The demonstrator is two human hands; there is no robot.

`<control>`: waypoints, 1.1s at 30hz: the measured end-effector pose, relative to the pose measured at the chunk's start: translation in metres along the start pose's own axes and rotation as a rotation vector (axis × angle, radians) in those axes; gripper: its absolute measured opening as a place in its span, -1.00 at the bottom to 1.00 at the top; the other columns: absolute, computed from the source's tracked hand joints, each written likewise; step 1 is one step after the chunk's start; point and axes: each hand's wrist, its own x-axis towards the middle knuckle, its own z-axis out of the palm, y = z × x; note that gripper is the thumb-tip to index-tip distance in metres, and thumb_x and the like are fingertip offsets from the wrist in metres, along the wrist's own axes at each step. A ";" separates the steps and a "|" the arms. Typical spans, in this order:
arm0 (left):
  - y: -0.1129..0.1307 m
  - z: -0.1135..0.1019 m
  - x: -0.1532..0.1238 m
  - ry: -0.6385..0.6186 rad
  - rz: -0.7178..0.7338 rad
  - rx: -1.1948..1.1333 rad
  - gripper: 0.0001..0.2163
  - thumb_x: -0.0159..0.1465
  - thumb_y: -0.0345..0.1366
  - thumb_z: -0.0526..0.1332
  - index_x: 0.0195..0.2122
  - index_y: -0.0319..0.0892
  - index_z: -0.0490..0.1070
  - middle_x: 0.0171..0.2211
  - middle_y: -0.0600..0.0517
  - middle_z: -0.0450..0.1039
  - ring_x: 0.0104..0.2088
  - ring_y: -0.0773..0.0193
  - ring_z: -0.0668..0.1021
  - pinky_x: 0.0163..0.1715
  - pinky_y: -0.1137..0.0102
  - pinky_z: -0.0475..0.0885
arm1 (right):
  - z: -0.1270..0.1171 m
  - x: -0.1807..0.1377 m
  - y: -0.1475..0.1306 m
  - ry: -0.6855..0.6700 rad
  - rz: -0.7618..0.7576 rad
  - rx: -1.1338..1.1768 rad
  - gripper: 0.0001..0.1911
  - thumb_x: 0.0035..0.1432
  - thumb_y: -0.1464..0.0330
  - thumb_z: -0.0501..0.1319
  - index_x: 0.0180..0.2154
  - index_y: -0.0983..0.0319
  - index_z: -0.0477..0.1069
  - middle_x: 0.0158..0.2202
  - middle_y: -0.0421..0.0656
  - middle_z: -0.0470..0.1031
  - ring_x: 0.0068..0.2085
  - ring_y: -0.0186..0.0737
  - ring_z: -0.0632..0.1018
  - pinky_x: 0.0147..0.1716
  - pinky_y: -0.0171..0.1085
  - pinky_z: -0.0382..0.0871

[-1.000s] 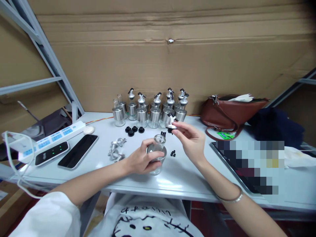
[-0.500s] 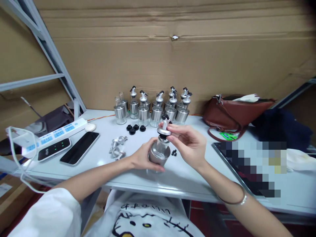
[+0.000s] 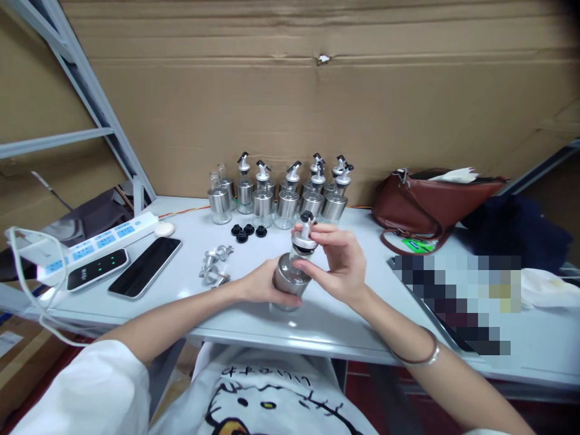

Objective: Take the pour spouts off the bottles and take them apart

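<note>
My left hand (image 3: 265,283) is wrapped round the metal-sleeved body of a glass oil bottle (image 3: 290,277), tilted slightly above the table near its front edge. A silver pour spout (image 3: 304,240) with a black flip tip sits on the bottle's mouth. My right hand (image 3: 342,264) is closed about it: the fingers lie against the spout, and the thumb presses by the glass neck. Left of the bottle lie several silver spout tops (image 3: 215,266) and several black ribbed stoppers (image 3: 248,231).
Several oil bottles (image 3: 287,205) stand at the back, most with spouts on. A phone (image 3: 145,267), a white device (image 3: 97,270) and a power strip (image 3: 97,244) lie left. To the right are a brown bag (image 3: 435,208) and a blurred-out tablet-like panel (image 3: 435,308).
The spout has come down onto the bottle's neck and looks straighter. My right thumb has slid lower, to the neck. The small black pieces by my right hand are now hidden.
</note>
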 end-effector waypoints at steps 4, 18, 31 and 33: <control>0.000 0.000 0.001 0.007 0.007 0.004 -0.57 -0.06 -0.19 0.42 -0.23 -0.22 0.31 -0.32 0.04 0.35 -0.28 0.23 0.41 -0.20 0.29 0.36 | -0.001 0.001 -0.004 -0.071 0.018 -0.027 -0.49 0.03 0.45 0.34 0.03 0.05 0.34 -0.08 -0.09 0.46 -0.01 -0.04 0.53 -0.07 -0.01 0.50; -0.003 0.002 0.001 0.024 0.008 0.000 -0.45 -0.06 -0.21 0.42 -0.07 -0.27 0.30 -0.17 -0.06 0.41 -0.14 0.11 0.46 -0.07 0.19 0.37 | 0.007 -0.006 -0.007 -0.011 0.084 0.092 -0.54 0.11 0.48 0.28 0.01 -0.07 0.40 -0.10 -0.17 0.37 0.07 -0.10 0.48 -0.06 -0.05 0.55; -0.004 0.003 0.000 0.040 0.001 -0.008 -0.48 -0.08 -0.21 0.43 -0.11 -0.24 0.34 -0.19 -0.05 0.45 -0.16 0.10 0.49 -0.09 0.19 0.40 | 0.007 -0.002 -0.017 0.009 -0.055 -0.255 -0.71 0.15 0.48 0.22 -0.12 0.03 0.48 -0.23 -0.15 0.43 -0.19 -0.19 0.57 -0.27 -0.17 0.56; -0.004 0.003 0.000 0.041 -0.004 -0.010 -0.47 -0.09 -0.20 0.44 -0.10 -0.24 0.34 -0.18 -0.05 0.45 -0.15 0.10 0.50 -0.09 0.19 0.40 | 0.007 -0.002 -0.018 0.012 -0.060 -0.289 -0.73 0.15 0.47 0.22 -0.14 0.04 0.49 -0.24 -0.15 0.44 -0.22 -0.20 0.56 -0.29 -0.18 0.55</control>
